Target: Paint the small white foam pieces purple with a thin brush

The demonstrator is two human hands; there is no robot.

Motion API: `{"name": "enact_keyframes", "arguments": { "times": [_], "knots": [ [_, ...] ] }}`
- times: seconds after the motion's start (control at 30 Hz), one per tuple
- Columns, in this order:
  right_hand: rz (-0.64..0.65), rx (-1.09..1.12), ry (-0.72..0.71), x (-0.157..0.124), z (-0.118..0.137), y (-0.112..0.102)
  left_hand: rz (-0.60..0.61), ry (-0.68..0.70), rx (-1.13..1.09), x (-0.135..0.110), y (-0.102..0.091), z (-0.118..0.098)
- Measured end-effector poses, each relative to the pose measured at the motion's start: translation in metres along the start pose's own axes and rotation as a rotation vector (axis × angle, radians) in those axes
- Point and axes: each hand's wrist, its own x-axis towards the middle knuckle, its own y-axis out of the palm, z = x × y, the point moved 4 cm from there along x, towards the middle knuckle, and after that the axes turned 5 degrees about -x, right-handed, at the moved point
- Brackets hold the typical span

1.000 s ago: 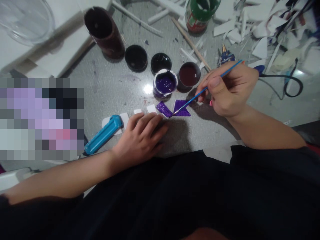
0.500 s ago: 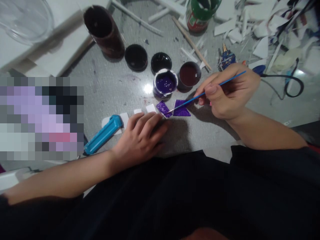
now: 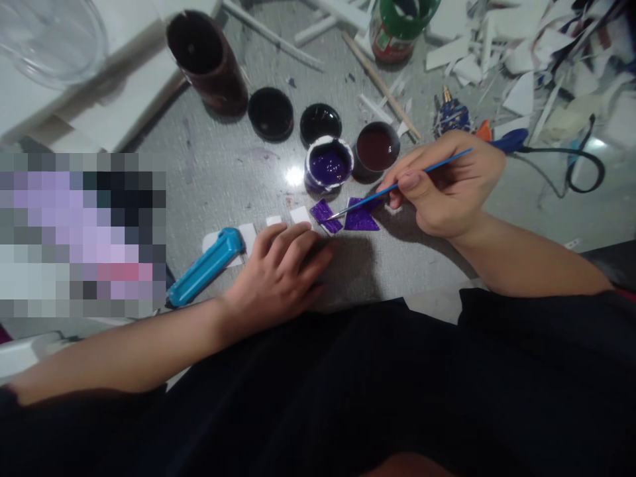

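Observation:
My right hand (image 3: 450,189) pinches a thin blue paintbrush (image 3: 397,185). Its tip rests on a small purple-painted piece (image 3: 325,216), left of a purple-painted triangle (image 3: 361,216). My left hand (image 3: 281,271) lies on the table with its fingers curled, fingertips just short of the small purple piece and over some white pieces (image 3: 299,214). A pot of purple paint (image 3: 328,163) stands right behind the painted pieces, with a pot of dark red paint (image 3: 377,148) beside it.
A blue utility knife (image 3: 206,266) lies left of my left hand. Two black lids (image 3: 271,114), a dark cup (image 3: 206,61) and a green can (image 3: 400,26) stand farther back. White scraps, sticks and a black cable (image 3: 579,169) litter the back right.
My right hand has shifted a little to the left, moving the brush tip from the purple triangle onto the small purple piece. My left hand has stayed put.

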Motion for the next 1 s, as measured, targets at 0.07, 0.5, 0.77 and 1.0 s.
{"name": "enact_keyframes", "arguments": {
  "times": [0.07, 0.5, 0.77, 1.0],
  "knots": [
    [0.015, 0.014, 0.009, -0.0002, 0.0005, 0.0, 0.022, -0.015, -0.026, -0.0005, 0.001, 0.0008],
    [0.035, -0.017, 0.031, -0.002, -0.004, -0.0034, 0.0, 0.012, -0.01, 0.002, -0.002, 0.0],
    [0.028, -0.013, -0.021, 0.0002, 0.0002, -0.0031, 0.008, 0.002, -0.005, -0.0002, -0.0003, 0.0005],
    [0.036, -0.046, -0.038, 0.0007, -0.0014, -0.0063, 0.004, 0.006, -0.012, 0.0004, -0.0003, 0.0009]
  ]
}}
